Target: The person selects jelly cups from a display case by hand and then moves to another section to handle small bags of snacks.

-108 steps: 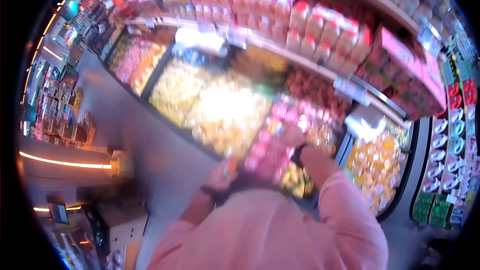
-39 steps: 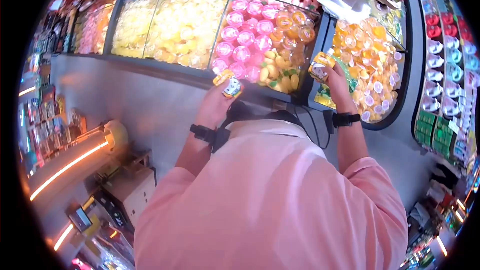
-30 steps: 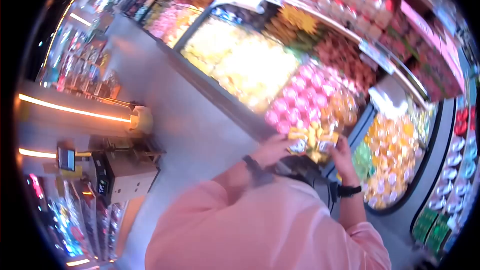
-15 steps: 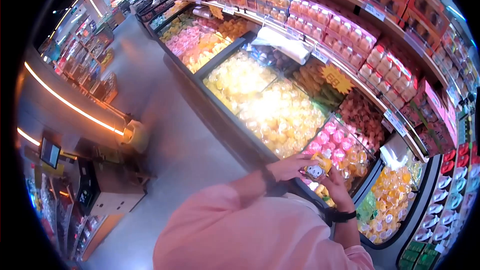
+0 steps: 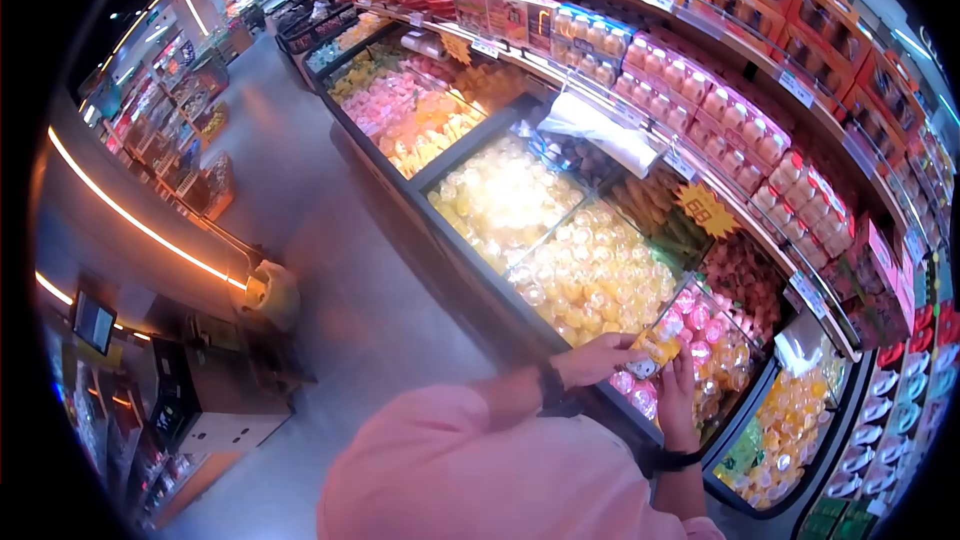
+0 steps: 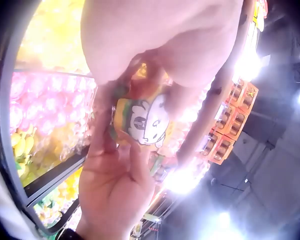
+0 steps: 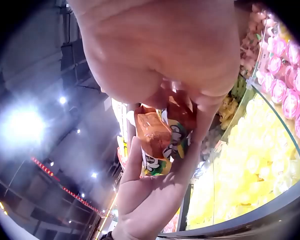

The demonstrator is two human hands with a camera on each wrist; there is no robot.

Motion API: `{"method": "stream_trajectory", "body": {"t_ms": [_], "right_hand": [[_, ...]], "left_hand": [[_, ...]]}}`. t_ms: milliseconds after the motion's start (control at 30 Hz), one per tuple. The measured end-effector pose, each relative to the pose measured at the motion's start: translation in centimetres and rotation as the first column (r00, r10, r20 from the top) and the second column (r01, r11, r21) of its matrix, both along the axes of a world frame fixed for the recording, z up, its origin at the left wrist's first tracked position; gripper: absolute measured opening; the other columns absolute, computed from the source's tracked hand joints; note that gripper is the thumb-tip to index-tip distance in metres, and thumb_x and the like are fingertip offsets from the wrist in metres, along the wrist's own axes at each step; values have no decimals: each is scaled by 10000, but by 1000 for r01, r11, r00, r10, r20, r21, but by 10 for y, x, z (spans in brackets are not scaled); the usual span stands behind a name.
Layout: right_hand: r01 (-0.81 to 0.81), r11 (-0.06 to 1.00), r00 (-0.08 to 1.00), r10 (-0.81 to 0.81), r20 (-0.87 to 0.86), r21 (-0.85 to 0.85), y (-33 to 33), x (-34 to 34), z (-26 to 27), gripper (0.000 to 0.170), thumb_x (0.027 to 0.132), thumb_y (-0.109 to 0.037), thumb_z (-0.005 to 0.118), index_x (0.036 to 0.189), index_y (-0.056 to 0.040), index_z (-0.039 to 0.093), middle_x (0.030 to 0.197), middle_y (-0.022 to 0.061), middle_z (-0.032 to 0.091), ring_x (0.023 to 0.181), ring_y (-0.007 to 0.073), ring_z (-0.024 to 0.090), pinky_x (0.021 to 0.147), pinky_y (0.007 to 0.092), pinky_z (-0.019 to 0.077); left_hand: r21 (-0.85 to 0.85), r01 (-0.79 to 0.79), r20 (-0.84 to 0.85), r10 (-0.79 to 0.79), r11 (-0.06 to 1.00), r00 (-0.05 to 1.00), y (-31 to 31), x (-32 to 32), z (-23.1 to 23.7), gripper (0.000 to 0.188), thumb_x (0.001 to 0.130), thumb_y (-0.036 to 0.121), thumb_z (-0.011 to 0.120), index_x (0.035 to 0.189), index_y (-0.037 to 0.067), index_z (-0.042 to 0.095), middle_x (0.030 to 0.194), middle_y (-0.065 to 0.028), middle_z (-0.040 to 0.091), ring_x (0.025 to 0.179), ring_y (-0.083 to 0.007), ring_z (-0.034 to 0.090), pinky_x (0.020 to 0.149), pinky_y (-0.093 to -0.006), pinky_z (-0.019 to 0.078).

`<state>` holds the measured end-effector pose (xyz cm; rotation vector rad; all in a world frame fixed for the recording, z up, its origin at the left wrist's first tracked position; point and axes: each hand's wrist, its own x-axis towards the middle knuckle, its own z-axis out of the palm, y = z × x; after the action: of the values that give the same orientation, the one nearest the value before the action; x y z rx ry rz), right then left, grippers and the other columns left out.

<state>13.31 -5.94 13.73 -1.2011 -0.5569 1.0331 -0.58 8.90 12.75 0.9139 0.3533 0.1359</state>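
My left hand [image 5: 595, 360] and right hand [image 5: 680, 400] meet over the front of the candy display, their fingers around small yellow packs [image 5: 655, 348] printed with a white cartoon face. In the left wrist view one printed face [image 6: 149, 120] shows between the two hands. From the right wrist, two packs sit side by side: one with a see-through side and orange-brown contents [image 7: 154, 134], the other [image 7: 179, 131] partly covered by fingers. Beneath the hands lie pink-wrapped round sweets [image 5: 640, 395].
A bin of yellow-wrapped sweets [image 5: 590, 275] lies left of the hands, and an orange-sweet bin [image 5: 785, 440] to the right. Shelves of bottled drinks [image 5: 735, 120] rise behind, with a white bag roll [image 5: 600, 130] below them. Grey floor [image 5: 390, 310] runs along the left.
Earlier the right hand reached into the pink sweets; later the hands were apart, each holding a pack. They have come together with the packs. The head view has turned left and up.
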Motion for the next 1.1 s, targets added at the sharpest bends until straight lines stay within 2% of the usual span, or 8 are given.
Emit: {"method": "stream_trajectory", "body": {"t_ms": [167, 233, 500, 600, 833, 967, 1000, 1100], "right_hand": [[-92, 992, 994, 85, -75, -92, 1, 9, -6, 467, 1070, -170, 453, 1516, -67, 359, 1359, 86, 565, 1121, 176, 626, 921, 330, 540], [-128, 977, 992, 128, -16, -170, -3, 16, -15, 460, 1059, -171, 479, 1499, -49, 417, 1246, 68, 615, 996, 134, 623, 834, 292, 521], [-107, 981, 967, 141, 214, -160, -28, 22, -12, 522, 1006, -65, 547, 1510, -24, 418, 1196, 11, 609, 904, 71, 592, 758, 228, 506], [-104, 976, 970, 141, 198, -189, -41, 32, 1, 505, 980, -22, 580, 1470, -21, 461, 1166, 21, 622, 884, 75, 613, 754, 223, 511], [122, 966, 990, -102, 97, -228, -103, 59, -15, 529, 886, 65, 606, 1390, -18, 469, 1156, 90, 617, 935, 122, 652, 776, 251, 541], [88, 960, 985, -45, 165, -265, -141, 77, -25, 546, 876, 43, 636, 1388, -34, 461, 1125, 95, 600, 889, 128, 663, 705, 259, 544], [48, 929, 985, 16, 170, -367, -149, 82, -6, 575, 901, -17, 672, 1418, -81, 429, 1241, 92, 560, 955, 120, 637, 770, 270, 542], [-85, 943, 995, 96, 21, -321, -172, 101, -6, 623, 918, -66, 693, 1449, -96, 368, 1231, 89, 542, 957, 135, 645, 767, 279, 546]], "left_hand": [[-18, 5, -124, -7, 1000, 992, 5, -8, -1, 399, 1010, 220, 626, 1328, -12, 565, 1161, -32, 664, 1035, -102, 622, 875, -265, 495], [-76, -2, -124, -7, 997, 992, 4, -7, -10, 413, 1030, 182, 575, 1360, -57, 508, 1262, -108, 646, 1144, -160, 639, 971, -304, 514], [-311, 40, 27, -33, 949, 999, -14, 3, -22, 403, 1033, 183, 580, 1372, -19, 495, 1277, -115, 630, 1154, -211, 649, 960, -360, 554], [-369, 35, -37, -52, 929, 998, -28, 14, -7, 402, 1029, 193, 593, 1374, 9, 500, 1281, -103, 628, 1143, -202, 654, 944, -362, 566], [-89, 151, -83, -158, 985, 984, -75, 63, -30, 491, 992, 90, 637, 1421, 63, 400, 1305, -91, 601, 1179, -186, 627, 961, -337, 555], [-41, 199, -120, -203, 979, 972, -98, 88, -39, 479, 990, 57, 631, 1405, 60, 390, 1300, -102, 601, 1171, -193, 629, 968, -336, 549], [-36, 211, -143, -214, 977, 966, -103, 93, -38, 479, 989, 56, 632, 1403, 57, 390, 1296, -103, 603, 1166, -193, 631, 968, -336, 548], [-27, 249, -183, -250, 968, 951, -126, 106, -17, 515, 973, 62, 657, 1414, 46, 392, 1286, -105, 611, 1140, -192, 646, 946, -340, 559]]}}
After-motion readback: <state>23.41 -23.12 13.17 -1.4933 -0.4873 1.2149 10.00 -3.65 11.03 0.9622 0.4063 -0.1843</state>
